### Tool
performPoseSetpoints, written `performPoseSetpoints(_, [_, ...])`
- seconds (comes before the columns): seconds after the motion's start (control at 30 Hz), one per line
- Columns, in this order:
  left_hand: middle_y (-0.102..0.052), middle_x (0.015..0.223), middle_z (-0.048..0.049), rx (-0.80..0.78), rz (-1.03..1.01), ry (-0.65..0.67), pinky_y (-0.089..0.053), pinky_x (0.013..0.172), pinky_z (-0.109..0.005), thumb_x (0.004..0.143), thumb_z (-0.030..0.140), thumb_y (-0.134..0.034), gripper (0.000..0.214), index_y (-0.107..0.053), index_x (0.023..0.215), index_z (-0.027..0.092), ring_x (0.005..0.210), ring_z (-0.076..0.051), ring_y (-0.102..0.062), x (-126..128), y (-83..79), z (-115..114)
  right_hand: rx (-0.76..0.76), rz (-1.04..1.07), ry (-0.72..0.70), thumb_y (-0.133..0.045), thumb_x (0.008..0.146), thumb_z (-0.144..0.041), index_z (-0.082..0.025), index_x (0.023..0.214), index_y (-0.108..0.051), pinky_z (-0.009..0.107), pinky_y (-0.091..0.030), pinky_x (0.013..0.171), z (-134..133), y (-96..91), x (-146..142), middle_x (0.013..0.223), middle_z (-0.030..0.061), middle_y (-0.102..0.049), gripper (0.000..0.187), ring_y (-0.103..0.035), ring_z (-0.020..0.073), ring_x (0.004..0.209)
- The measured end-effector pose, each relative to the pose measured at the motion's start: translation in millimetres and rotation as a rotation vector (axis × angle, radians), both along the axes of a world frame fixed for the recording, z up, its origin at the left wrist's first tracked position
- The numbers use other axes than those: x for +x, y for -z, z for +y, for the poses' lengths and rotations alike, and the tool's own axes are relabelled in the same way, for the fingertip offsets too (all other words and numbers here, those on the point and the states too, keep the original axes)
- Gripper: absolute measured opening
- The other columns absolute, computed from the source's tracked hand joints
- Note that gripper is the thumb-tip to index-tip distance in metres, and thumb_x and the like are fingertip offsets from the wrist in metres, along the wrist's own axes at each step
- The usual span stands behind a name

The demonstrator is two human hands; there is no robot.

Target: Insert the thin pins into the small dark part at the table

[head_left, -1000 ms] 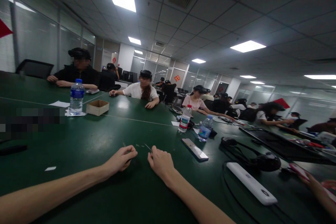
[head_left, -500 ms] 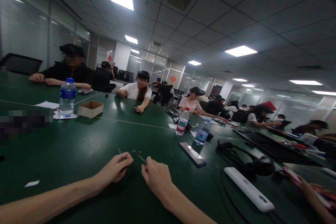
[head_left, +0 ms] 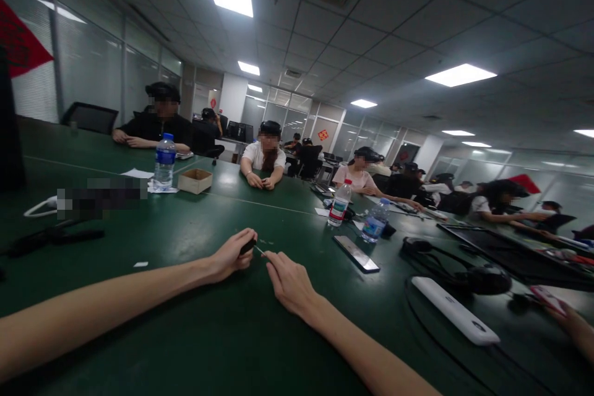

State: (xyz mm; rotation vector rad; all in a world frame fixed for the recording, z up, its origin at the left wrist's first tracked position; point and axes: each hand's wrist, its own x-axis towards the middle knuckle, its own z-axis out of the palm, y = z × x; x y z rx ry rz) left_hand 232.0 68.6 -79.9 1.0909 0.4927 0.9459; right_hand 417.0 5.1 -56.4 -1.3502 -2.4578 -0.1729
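Observation:
My left hand rests on the green table, its fingers curled round a small dark object that I cannot name. Close to its right, my right hand is closed in a pinch on a thin pale sliver, whose free tip reaches toward the dark object. A few tiny pale bits lie on the table just beyond the two hands.
A phone, two water bottles and a white power bank with black headphones lie to the right. A bottle and cardboard box stand at the far left. Several people sit along the far edge. Another person's hand is at the right.
My left hand has closed on the small dark object and both hands have come nearer together. The camera has turned to the left and tilted.

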Motion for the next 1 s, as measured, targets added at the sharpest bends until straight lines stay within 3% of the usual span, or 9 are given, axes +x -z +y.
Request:
performPoseSetpoints(0.27, [-0.025, 0.048, 0.0098, 0.052, 0.006, -0.004, -0.014, 0.039, -0.016, 0.084, 0.051, -0.046, 0.03, -0.038, 0.085, 0.022, 0.037, -0.004, -0.02, 2, 4.1, 0, 0.03, -0.043, 0.098, -0.024, 0.096, -0.037, -0.026, 0.128, -0.045, 0.022, -0.041, 0.067, -1, 3.2, -1, 0.097, 0.0055, -0.059, 0.04, -0.058, 0.014, 0.078])
performPoseSetpoints(0.53, [-0.03, 0.053, 0.009, 0.212, 0.204, -0.135, -0.015, 0.038, -0.016, 0.084, 0.052, -0.043, 0.032, -0.036, 0.082, 0.021, 0.04, -0.004, -0.023, 8, 14.8, -1, 0.016, -0.074, 0.159, -0.026, 0.095, -0.038, -0.026, 0.118, -0.054, 0.022, -0.041, 0.061, -9, -1.3, -1, 0.094, 0.0056, -0.063, 0.039, -0.059, 0.0132, 0.071])
performPoseSetpoints(0.67, [-0.029, 0.053, 0.0093, 0.235, 0.24, -0.124, -0.014, 0.038, -0.015, 0.084, 0.052, -0.043, 0.032, -0.035, 0.081, 0.021, 0.04, -0.004, -0.024, 7, 15.1, -1, 0.016, -0.077, 0.14, -0.028, 0.095, -0.038, -0.025, 0.112, -0.059, 0.02, -0.041, 0.059, -11, -3.3, 1, 0.089, 0.0046, -0.064, 0.038, -0.059, 0.0119, 0.069])
performPoseSetpoints(0.87, [-0.028, 0.053, 0.0094, 0.199, 0.214, 0.006, -0.016, 0.038, -0.016, 0.081, 0.049, -0.049, 0.031, -0.037, 0.08, 0.02, 0.039, -0.004, -0.024, 3, 8.2, -4, 0.06, -0.071, 0.103, -0.027, 0.094, -0.044, -0.02, 0.093, -0.066, 0.019, -0.037, 0.058, -6, -6.1, 9, 0.08, 0.0037, -0.064, 0.045, -0.055, 0.0098, 0.064])
performPoseSetpoints(1.0, [-0.029, 0.052, 0.0092, 0.137, 0.218, -0.035, -0.013, 0.038, -0.017, 0.08, 0.048, -0.049, 0.03, -0.038, 0.079, 0.02, 0.037, -0.004, -0.022, 4, 4.9, -3, 0.11, -0.138, -0.078, -0.028, 0.094, -0.044, -0.02, 0.085, -0.066, 0.018, -0.031, 0.055, -6, -3.4, 11, 0.073, 0.0023, -0.063, 0.046, -0.051, 0.0085, 0.059])
